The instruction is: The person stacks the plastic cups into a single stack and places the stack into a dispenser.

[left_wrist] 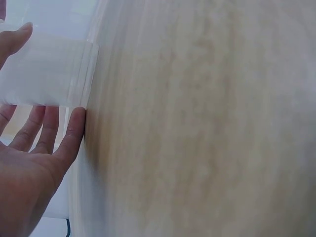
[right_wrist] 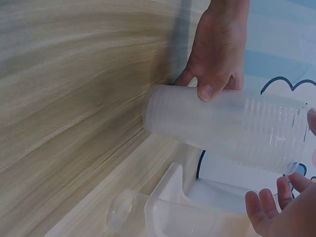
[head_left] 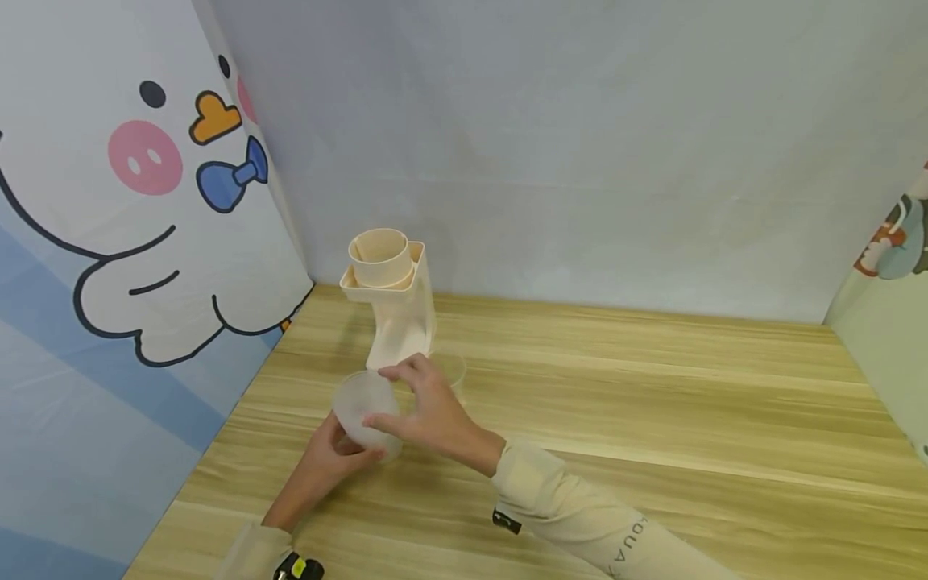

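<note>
A stack of translucent plastic cups [head_left: 366, 403] is held over the left part of the table, its rims toward the top. My left hand [head_left: 326, 459] grips the stack low down, with its thumb on the near side in the right wrist view. My right hand [head_left: 435, 411] holds the upper end, thumb and fingers spread across the rim [right_wrist: 296, 143]. The ribbed rims of several nested cups show there. Behind the right hand stands a single clear cup [head_left: 451, 369], partly hidden, by the foot of a cream plastic stand [head_left: 402, 314] with a round tube on top.
The wood-grain table [head_left: 652, 387] extends to the right. A pale cloth wall [head_left: 580, 161] rises behind it, and a cartoon-printed cloth [head_left: 181, 266] borders the left side. Another printed cloth [head_left: 899, 242] hangs at the right edge.
</note>
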A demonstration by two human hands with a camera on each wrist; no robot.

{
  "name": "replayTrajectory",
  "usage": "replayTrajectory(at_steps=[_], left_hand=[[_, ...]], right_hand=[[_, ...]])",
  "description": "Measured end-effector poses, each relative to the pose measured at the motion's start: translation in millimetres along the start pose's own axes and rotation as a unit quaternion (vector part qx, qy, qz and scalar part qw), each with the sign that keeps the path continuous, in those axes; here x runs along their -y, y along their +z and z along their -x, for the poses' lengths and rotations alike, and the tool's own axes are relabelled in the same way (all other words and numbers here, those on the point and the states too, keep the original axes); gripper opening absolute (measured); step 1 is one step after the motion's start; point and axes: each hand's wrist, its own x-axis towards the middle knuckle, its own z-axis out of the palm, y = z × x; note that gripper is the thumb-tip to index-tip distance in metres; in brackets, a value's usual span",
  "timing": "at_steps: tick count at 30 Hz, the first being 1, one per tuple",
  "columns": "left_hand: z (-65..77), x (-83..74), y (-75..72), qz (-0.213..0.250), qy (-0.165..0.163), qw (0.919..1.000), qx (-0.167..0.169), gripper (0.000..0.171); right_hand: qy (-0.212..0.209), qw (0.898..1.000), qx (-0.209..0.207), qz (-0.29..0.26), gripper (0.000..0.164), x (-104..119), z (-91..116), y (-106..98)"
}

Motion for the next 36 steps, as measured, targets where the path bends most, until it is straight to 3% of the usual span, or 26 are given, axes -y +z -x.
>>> replayTrajectory(at_steps=[10, 14, 24, 36], left_hand=[[-0.2, 1.7, 0.1, 0.005, 0.004, 1.0000, -0.006, 0.078], [-0.1, 1.4, 0.4, -0.002, -0.002, 0.9999, -0.016, 0.080], [-0.5, 1.0, 0.1, 0.000, 0.001, 0.9999, -0.010, 0.082], [-1.7, 0.4, 1.0, -0.002, -0.007, 0.9998, -0.016, 0.083]], right_hand=[[0.006, 1.000, 0.007, -0.020, 0.060, -5, 4, -3], [-0.008, 0.999, -0.020, -0.041, 0.062, -11, 8, -7], [-0.009, 0.996, -0.083, -0.023, 0.067, -24, 11, -18], [0.017, 0.994, -0.105, -0.007, 0.076, -45, 14, -23]])
